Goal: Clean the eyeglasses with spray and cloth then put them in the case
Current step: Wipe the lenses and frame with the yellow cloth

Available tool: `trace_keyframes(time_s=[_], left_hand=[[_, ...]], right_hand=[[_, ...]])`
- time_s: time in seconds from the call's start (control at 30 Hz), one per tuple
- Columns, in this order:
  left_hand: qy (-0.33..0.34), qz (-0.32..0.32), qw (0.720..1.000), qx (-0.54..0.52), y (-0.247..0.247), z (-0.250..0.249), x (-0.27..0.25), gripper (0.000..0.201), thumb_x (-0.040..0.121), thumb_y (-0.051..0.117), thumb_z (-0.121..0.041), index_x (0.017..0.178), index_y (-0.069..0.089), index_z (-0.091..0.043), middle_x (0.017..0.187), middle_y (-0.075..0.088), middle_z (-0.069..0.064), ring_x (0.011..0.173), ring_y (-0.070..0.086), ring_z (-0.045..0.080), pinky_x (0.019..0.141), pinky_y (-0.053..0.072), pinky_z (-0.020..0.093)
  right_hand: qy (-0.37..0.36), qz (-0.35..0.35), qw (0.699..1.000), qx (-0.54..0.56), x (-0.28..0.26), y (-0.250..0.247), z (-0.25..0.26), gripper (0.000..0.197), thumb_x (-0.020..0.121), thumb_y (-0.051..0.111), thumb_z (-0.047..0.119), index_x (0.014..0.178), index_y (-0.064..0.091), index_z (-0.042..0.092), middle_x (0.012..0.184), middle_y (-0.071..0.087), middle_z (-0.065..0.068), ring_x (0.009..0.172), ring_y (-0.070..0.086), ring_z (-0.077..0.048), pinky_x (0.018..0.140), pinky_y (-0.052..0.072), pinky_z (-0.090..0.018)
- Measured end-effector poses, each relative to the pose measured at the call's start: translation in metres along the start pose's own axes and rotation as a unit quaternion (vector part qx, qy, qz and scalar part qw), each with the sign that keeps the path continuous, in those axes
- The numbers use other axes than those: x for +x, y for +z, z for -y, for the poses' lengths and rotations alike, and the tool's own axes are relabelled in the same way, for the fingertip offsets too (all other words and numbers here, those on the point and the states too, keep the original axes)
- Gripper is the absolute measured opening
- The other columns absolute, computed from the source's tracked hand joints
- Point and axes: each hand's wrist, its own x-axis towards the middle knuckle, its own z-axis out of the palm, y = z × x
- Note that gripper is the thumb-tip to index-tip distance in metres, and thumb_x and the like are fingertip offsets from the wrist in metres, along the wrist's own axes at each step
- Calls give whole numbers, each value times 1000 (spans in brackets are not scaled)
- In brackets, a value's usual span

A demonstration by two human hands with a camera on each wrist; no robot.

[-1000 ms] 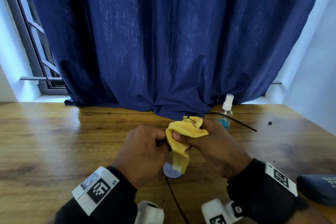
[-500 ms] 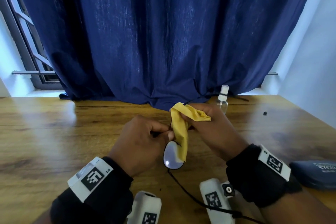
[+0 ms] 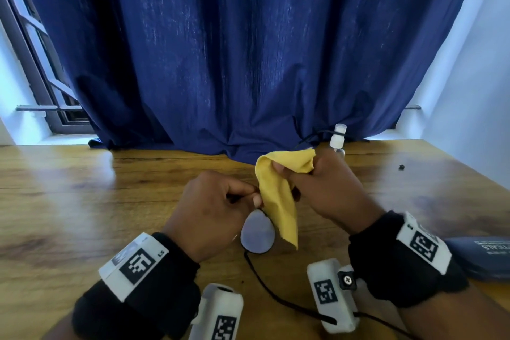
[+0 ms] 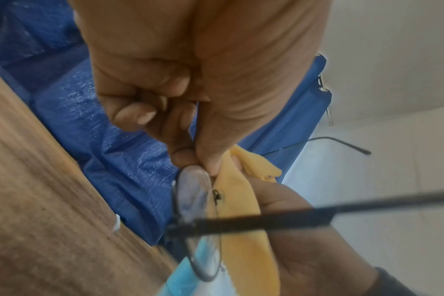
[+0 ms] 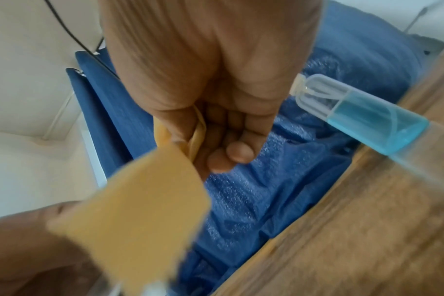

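Observation:
My left hand [image 3: 218,210] pinches the thin black frame of the eyeglasses [image 3: 258,234] near the bridge, above the table; one lens hangs below my fingers and a temple arm trails toward me. In the left wrist view the eyeglasses [image 4: 195,202] sit between thumb and forefinger of my left hand [image 4: 190,112]. My right hand [image 3: 325,190] grips the yellow cloth [image 3: 278,196], which is wrapped over the other lens and hides it. The yellow cloth [image 5: 145,202] drapes from the curled fingers of my right hand [image 5: 210,112]. The spray bottle [image 3: 338,139] stands behind my right hand.
A dark blue eyeglass case [image 3: 485,257] lies at the right edge of the wooden table [image 3: 82,201]. A blue curtain [image 3: 248,50] hangs behind and spills onto the table's far edge. The spray bottle [image 5: 363,114] holds blue liquid. A small dark speck [image 3: 401,166] lies far right.
The right hand has turned the cloth, so its bunched top has opened out and more of it hangs down beside the bare lens. The view has tilted; the glasses stay held.

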Motion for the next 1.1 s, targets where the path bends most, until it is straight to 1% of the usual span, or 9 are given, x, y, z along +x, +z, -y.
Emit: trace_keyframes(time_s=[0.17, 0.27, 0.37, 0.5, 0.6, 0.67, 0.73, 0.9, 1.1], left_hand=[[-5, -27, 1000, 16, -4, 5, 1, 18, 93, 70, -24, 81, 84, -25, 67, 78, -4, 62, 69, 14, 55, 53, 28], [-5, -33, 999, 32, -5, 4, 2, 21, 94, 69, -24, 79, 84, -25, 68, 77, -2, 64, 68, 17, 58, 55, 30], [-3, -52, 997, 51, -6, 7, 4, 23, 95, 68, -23, 78, 83, -26, 63, 74, -3, 59, 62, 14, 54, 44, 18], [-1, -34, 997, 68, -5, 3, 2, 24, 93, 69, -21, 73, 80, -19, 60, 71, 2, 52, 58, 9, 49, 44, 17], [-1, -25, 998, 62, -4, 6, 3, 18, 94, 69, -19, 81, 81, -21, 71, 77, -4, 66, 71, 10, 58, 57, 20], [-1, -21, 999, 43, -4, 11, 4, 21, 95, 67, -23, 81, 80, -15, 76, 79, 4, 73, 74, 23, 67, 60, 44], [-3, -32, 999, 40, -4, 13, 6, 22, 94, 68, -23, 78, 79, -13, 75, 78, 7, 73, 72, 28, 66, 56, 49], [-14, -134, 991, -21, -11, 16, 9, 12, 91, 73, -24, 86, 83, -28, 82, 80, -17, 81, 74, 1, 73, 59, 20], [-30, -255, 958, -126, -20, 21, 14, 9, 91, 74, -25, 87, 81, -28, 80, 81, -11, 72, 71, -1, 64, 52, 11]], right_hand=[[21, 91, 995, 31, 2, -7, -7, 8, 97, 70, 22, 97, 76, 17, 91, 79, 2, 89, 76, -17, 87, 62, -42], [9, 150, 986, 76, 1, -4, -9, 20, 89, 79, 17, 109, 77, 16, 107, 80, -1, 105, 75, -19, 96, 59, -45], [11, 172, 981, 88, 1, 0, -12, 27, 87, 82, 21, 111, 76, 11, 107, 79, -7, 103, 75, -23, 83, 60, -37], [28, 150, 984, 90, -2, 4, -6, 18, 84, 83, 21, 78, 74, 7, 73, 69, -11, 64, 60, -19, 58, 47, -26], [35, 112, 991, 66, -1, 6, -6, 19, 90, 73, 4, 71, 72, 5, 70, 69, -22, 62, 59, -21, 61, 50, -36], [38, 87, 992, 83, 1, 4, -8, 16, 93, 72, 5, 77, 75, 5, 75, 73, -19, 66, 64, -21, 66, 56, -39], [27, 95, 991, 92, 2, 2, -8, 6, 92, 74, 8, 90, 78, 4, 85, 77, -18, 80, 73, -26, 78, 61, -44], [24, 67, 992, 104, 6, -7, -14, 18, 88, 76, 3, 100, 80, 16, 94, 82, -4, 95, 77, -24, 87, 63, -37], [26, 101, 983, 148, 7, -9, -11, 18, 92, 69, 2, 103, 80, 13, 99, 81, -10, 100, 76, -30, 96, 59, -51]])
